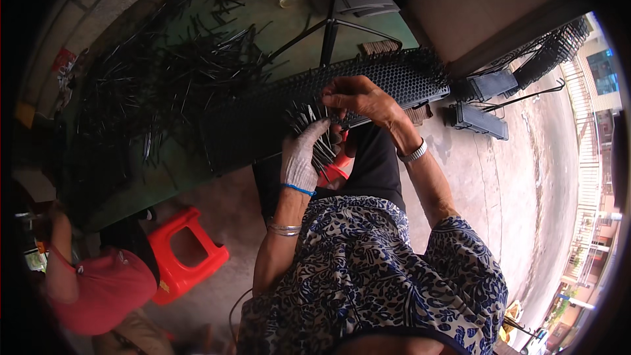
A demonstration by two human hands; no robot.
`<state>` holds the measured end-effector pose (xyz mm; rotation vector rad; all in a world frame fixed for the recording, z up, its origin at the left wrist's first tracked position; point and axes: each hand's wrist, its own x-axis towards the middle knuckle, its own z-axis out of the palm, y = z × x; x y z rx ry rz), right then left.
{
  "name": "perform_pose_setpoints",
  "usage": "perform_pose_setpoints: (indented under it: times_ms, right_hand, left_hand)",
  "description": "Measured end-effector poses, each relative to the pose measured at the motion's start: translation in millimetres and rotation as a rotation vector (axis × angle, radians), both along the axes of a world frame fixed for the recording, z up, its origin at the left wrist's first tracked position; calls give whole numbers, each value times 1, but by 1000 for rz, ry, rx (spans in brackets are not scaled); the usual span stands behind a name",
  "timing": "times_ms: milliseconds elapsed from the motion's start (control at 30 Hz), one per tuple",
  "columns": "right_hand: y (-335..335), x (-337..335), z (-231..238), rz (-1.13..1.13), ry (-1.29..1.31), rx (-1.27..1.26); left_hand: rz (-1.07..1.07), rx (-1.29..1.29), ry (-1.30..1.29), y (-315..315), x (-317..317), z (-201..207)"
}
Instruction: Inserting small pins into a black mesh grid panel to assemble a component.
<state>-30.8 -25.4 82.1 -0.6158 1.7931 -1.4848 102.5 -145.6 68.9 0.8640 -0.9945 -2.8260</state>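
Note:
My left hand (301,158) wears a grey knit glove with a blue cuff and grips a fanned bundle of thin dark metal pins (314,126). My right hand (360,97) is bare, with a metal watch on the wrist. Its fingers pinch at the top of the bundle, right against the long black perforated strip (394,79) that lies across the edge of the green table (197,164). The strip bristles with pins standing in its holes. My fingertips hide whether a single pin is between them.
A large heap of loose pins (158,72) covers the table's left half. A tripod stand (328,26) rises behind the strip. A red plastic stool (187,253) and a person in a red top (98,283) are at lower left. Black racks (486,102) lie on the concrete at right.

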Motion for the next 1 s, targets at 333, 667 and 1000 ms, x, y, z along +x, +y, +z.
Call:
perform_pose_setpoints:
  times_ms: [333,667,1000]
  right_hand:
    - [1,6,2,-40,-24,-24]
    - [6,12,1,-172,-181,-196]
    - [7,3,17,-433,47,-327]
  left_hand:
    - [-105,119,-61,-8,-1,-13]
    - [-146,231,32,-10,-2,-5]
    - [159,322,27,-29,-16,-24]
